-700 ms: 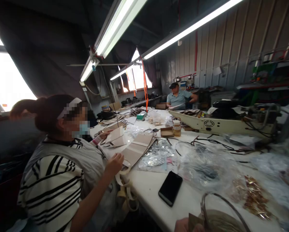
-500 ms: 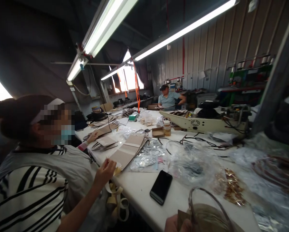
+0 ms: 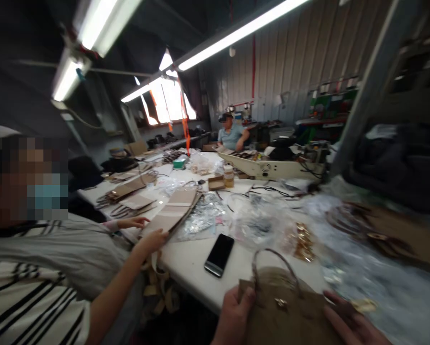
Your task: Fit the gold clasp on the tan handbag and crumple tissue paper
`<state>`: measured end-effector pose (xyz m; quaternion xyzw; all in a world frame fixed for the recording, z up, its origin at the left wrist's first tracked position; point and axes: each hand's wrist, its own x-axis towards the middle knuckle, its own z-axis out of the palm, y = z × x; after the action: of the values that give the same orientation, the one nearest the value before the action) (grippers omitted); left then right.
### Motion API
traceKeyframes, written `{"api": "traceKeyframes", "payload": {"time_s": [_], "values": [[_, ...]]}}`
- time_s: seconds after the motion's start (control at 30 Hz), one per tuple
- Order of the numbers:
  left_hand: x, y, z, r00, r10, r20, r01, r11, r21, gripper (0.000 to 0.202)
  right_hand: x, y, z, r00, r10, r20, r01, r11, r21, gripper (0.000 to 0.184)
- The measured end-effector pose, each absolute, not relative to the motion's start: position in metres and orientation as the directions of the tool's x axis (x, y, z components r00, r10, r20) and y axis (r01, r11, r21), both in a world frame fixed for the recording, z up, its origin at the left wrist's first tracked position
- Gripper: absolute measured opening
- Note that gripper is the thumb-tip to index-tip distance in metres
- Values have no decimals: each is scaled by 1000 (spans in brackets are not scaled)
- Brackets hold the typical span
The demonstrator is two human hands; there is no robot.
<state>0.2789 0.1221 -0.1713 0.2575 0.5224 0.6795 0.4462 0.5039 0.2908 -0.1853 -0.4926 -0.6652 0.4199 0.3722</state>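
A taupe handbag with a thin arched handle and a small gold-coloured metal fitting is close in front of me, cut off by the bottom of the view. My left hand grips its left edge, thumb on the front face. At its right edge is my right hand, somewhat blurred, with fingers closed on that side of the bag. Beyond the bag a black phone lies on the white table. Gold-coloured metal pieces lie in plastic to its right.
A co-worker sits at my left, both hands at stacked taupe panels. Plastic bags, a small cardboard box and a jar stand farther back. Another person sits at the far end. Brown pieces with straps lie right.
My view has swung right and down. The handbag has come further into view, and my right hand now shows at its right edge. The co-worker's hands have come together at the panels.
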Motion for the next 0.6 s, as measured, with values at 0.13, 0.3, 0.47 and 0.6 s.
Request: {"api": "traceKeyframes", "payload": {"time_s": [0.13,0.3,0.47,0.6], "values": [[272,116,-163,-397,877,-270,-405,97,909,71,508,273,-147,-312,950,-32,142,14,-990,77],[264,122,-152,-325,884,-336,-405,191,894,71,499,272,-135,-272,962,28,46,42,-998,64],[261,126,-138,-350,873,-340,-311,234,921,80,503,270,-146,-226,968,112,88,134,-987,48],[240,135,-137,-507,798,-325,-83,330,940,82,500,267,-149,-188,971,148,140,176,-974,35]]}}
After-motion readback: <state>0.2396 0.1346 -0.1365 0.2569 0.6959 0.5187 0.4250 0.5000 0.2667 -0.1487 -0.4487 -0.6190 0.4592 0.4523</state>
